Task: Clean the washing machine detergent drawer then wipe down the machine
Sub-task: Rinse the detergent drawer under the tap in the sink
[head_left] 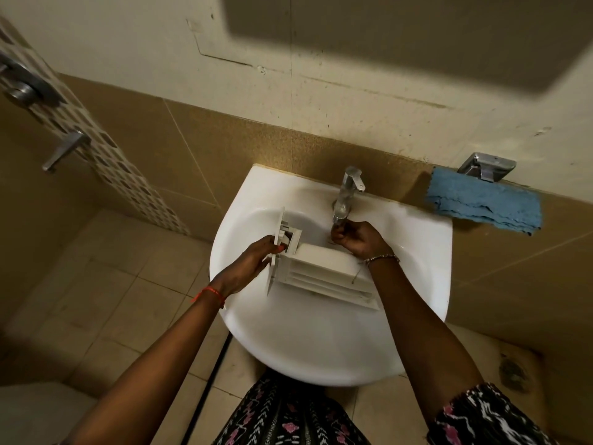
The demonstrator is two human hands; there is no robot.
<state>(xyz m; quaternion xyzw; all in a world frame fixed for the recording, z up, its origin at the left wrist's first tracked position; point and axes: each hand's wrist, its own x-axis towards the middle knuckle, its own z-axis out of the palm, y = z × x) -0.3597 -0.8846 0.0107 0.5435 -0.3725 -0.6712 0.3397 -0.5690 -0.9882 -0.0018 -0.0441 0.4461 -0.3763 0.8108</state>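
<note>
The white plastic detergent drawer (324,271) lies on its side across the bowl of a white washbasin (321,348). My left hand (253,261) grips its front panel at the left end. My right hand (356,237) is under the spout of the chrome tap (348,191) with the fingers curled; whether it holds something small, I cannot make out. A blue cloth (484,205) hangs on the tiled ledge to the right of the basin.
A chrome holder (486,167) is fixed to the wall above the cloth. At the left, a door with a metal handle (65,149) and a patterned tile strip. Beige floor tiles lie below, and a white fixture (38,409) sits at the bottom left.
</note>
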